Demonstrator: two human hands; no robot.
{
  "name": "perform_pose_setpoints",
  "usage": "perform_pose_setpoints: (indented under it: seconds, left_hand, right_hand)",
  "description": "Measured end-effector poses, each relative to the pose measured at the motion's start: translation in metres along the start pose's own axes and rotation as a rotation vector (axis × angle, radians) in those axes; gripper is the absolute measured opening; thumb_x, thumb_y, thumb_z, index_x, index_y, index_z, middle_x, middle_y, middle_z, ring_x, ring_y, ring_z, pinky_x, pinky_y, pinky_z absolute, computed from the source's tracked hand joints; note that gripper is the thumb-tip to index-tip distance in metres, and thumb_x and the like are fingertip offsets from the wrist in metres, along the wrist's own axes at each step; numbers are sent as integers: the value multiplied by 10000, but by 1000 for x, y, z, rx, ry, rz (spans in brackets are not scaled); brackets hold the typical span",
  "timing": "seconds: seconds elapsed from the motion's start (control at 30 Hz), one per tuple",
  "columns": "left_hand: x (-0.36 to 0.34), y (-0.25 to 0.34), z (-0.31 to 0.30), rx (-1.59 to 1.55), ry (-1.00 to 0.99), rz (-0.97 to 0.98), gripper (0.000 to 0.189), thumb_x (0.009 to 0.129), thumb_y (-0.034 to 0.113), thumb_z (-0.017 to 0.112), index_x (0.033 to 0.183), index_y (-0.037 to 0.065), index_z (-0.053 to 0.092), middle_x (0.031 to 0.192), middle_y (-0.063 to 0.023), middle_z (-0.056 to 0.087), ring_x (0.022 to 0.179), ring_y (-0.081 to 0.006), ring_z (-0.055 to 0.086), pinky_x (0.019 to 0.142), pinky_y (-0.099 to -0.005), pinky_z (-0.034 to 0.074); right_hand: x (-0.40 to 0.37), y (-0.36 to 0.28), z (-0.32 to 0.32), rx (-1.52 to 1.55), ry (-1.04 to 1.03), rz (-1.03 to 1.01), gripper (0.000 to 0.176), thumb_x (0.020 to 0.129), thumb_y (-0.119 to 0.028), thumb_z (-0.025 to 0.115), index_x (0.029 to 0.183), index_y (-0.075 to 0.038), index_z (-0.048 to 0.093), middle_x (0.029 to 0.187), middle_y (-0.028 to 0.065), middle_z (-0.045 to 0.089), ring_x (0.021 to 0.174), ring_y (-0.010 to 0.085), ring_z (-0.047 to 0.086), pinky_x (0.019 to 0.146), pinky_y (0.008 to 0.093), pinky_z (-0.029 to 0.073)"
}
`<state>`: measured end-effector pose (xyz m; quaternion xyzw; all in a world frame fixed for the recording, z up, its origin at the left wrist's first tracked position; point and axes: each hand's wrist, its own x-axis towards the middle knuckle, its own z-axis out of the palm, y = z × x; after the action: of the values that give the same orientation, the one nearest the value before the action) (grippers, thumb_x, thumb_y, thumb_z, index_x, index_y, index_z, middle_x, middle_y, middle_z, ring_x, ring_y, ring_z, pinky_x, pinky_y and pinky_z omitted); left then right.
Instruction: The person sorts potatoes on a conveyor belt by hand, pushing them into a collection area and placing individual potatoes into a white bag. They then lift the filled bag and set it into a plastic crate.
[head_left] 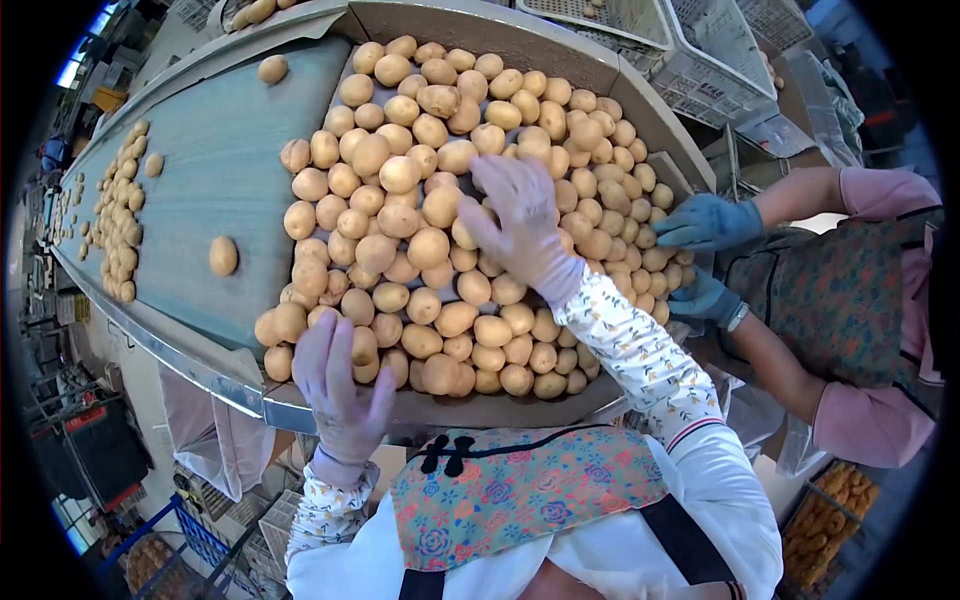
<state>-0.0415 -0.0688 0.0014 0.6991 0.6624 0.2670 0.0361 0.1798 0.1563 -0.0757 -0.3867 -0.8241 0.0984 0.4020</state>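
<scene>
Potatoes (pixel 400 175) fill the worktop (pixel 480 28) at centre: smooth, tan, round to oval, a few rough-skinned. They overlap, so the lower ones are partly covered. Your right hand (pixel 520 215), just off 12 o'clock, is over the pile, fingers and thumb apart. Grip looks open; its palm side is hidden, so can't tell what it touches underneath. Your left hand (pixel 342 385), 8 o'clock, is at the near edge, grip spread open, potatoes just beyond it; contact unclear. Both your gloves are thin and translucent, sleeves printed fabric.

Green belt (pixel 250 170) at 10 o'clock: smooth, flat, loose potatoes on it, far end small and blurry. At 3 o'clock a co-worker's blue-gloved hands (pixel 710 222) reach the pile's edge, some fingertips hard to make out; body cut off by the lens edge. Your floral apron (pixel 530 485) sits at 6. White slatted plastic crates (pixel 715 65) at 1–2, cropped at top.
</scene>
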Motion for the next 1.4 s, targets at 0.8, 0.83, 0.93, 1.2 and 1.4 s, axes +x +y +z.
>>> perform_pose_setpoints:
  seconds: [0.8, 0.83, 0.93, 1.2, 1.4]
  left_hand:
    - [278, -94, 17, 368, -657, -526, 738, 811, 529, 733, 1402, 130, 543, 1398, -175, 618, 1323, -352, 575, 1083, -451, 465]
    - [278, -94, 21, 354, -649, -514, 725, 807, 524, 738, 1385, 127, 552, 1392, -177, 625, 1314, -352, 582, 1076, -449, 470]
    - [273, -99, 32, 321, -544, -479, 684, 785, 501, 765, 1317, 111, 583, 1319, -177, 669, 1255, -343, 623, 1042, -448, 493]
    - [191, -40, 0, -1035, -325, -219, 629, 872, 176, 750, 1436, 14, 524, 1272, -89, 646, 1195, -172, 587, 1034, -327, 476]
    - [106, 2, -24, -518, -190, -7, 715, 878, 175, 755, 1499, -12, 455, 1472, -192, 533, 1369, -320, 515, 1144, -409, 402]
  right_hand:
    - [-18, -45, -61, 800, -252, 621, 461, 981, -227, 673, 1378, -17, 567, 1125, 120, 705, 1004, 228, 684, 899, 329, 550]
    - [-26, -43, -67, 944, -240, 760, 429, 1010, -233, 647, 1371, -14, 572, 1087, 95, 715, 971, 172, 690, 873, 290, 557]
    - [-35, -39, -73, 1282, -202, 909, 433, 1050, -315, 585, 1357, -9, 578, 1097, 89, 710, 984, 143, 690, 897, 274, 556]
    - [-10, -56, -61, 2183, -142, 884, 664, 1062, -592, 448, 1400, -31, 558, 1458, 152, 558, 1317, 320, 559, 1182, 539, 392]
    - [2, -77, -48, 2537, -294, 804, 642, 1051, -586, 474, 1410, -64, 574, 1442, 128, 580, 1416, 385, 475, 1181, 618, 369]
